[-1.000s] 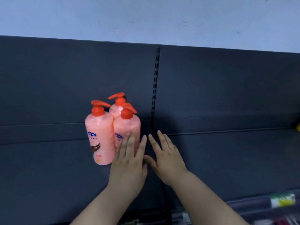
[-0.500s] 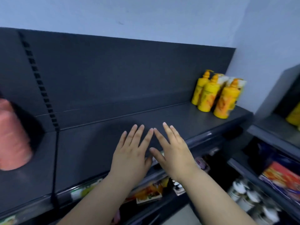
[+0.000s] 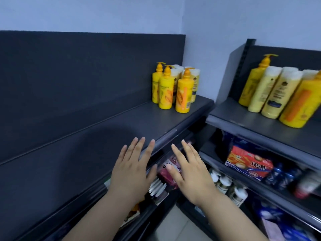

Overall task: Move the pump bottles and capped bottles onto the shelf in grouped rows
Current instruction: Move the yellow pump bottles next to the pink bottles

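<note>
Drifting right along the shelf (image 3: 121,127), left hand (image 3: 132,173) and right hand (image 3: 191,173) hover flat, empty, fingers spread; yellow pump bottles (image 3: 166,91) stand well apart at its end.

A pale blue-grey wall (image 3: 104,13) turns a corner on the right. Against it stands a dark grey shelving unit with a tall matte back panel (image 3: 69,75) and a deep top shelf (image 3: 121,124). A second dark shelving unit (image 3: 251,131) stands angled just beside it, with a slotted upright (image 3: 247,54). The lower shelves (image 3: 213,153) are dim. Light grey floor (image 3: 173,228) shows between the units. The light is soft and even.
</note>
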`<state>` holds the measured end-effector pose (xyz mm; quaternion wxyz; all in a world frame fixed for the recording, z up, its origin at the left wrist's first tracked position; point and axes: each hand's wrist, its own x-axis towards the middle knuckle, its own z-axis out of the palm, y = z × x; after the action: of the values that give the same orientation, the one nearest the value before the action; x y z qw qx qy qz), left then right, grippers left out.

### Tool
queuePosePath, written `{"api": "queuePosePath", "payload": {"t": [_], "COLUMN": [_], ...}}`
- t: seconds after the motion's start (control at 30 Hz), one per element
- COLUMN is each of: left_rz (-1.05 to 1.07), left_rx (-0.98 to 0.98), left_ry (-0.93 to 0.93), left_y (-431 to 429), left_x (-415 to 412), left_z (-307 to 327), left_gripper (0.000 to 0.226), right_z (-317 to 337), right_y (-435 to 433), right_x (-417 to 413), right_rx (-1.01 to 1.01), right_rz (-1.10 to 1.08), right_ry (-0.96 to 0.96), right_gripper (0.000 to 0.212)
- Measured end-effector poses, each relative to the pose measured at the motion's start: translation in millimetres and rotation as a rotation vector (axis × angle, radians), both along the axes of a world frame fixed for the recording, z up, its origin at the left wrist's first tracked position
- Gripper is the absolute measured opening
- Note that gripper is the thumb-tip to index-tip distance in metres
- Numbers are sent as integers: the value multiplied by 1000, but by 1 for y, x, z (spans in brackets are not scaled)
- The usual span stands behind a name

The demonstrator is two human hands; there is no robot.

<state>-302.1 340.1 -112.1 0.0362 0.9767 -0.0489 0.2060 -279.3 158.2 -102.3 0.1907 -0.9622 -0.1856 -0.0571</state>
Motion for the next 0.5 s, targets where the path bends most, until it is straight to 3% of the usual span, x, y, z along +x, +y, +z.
{"api": "queuePosePath", "payload": {"t": [0.2,0.5], "left_rz": [-32,-75], "left_rx": [-29,-132], "left_ry": [12,-31], "left_y": [-4,25], "left_x": [72,206], "left_z": [-9,-3], "left_gripper": [65,69], "right_z": [-3,33], "right_y": [-15,3], "right_x": [61,197], "right_rx": [-36,1], "right_rz": [-46,-81], "right_ry": [26,-60], "right_gripper": [66,68]}}
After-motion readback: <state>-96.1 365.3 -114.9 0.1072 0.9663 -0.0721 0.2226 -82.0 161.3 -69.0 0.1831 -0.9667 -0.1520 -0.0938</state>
